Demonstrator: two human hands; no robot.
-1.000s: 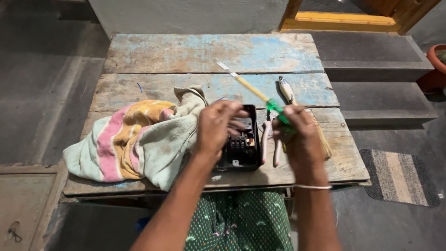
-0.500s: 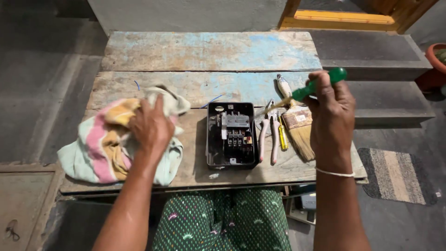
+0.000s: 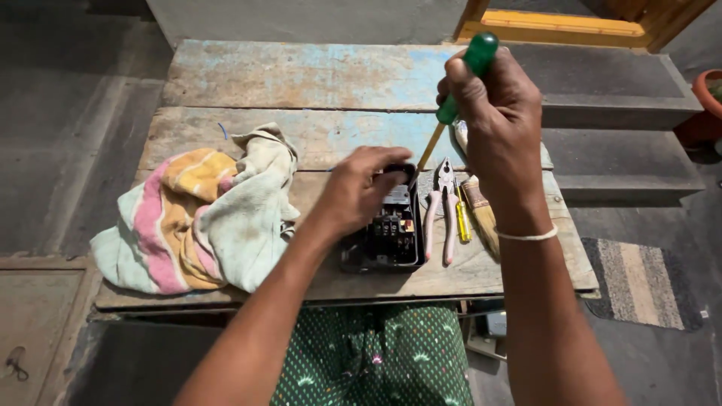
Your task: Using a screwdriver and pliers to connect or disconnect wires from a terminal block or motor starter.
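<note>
While the left hand (image 3: 361,188) presses down on the black electrical box (image 3: 383,233) on the tabletop (image 3: 301,75), the right hand (image 3: 492,105) grips a green-handled screwdriver (image 3: 455,98), its tip just reaching the box. Work on the box looks barely begun; pliers (image 3: 444,207) lie unused beside it.

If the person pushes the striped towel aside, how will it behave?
The striped towel lies crumpled in soft folds, so it would probably bunch rather than slide whole. It looks floppy and light. On the rough wooden table it may drag.

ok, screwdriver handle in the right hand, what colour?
Green, on the screwdriver held in the right hand; the head view shows it.
</note>
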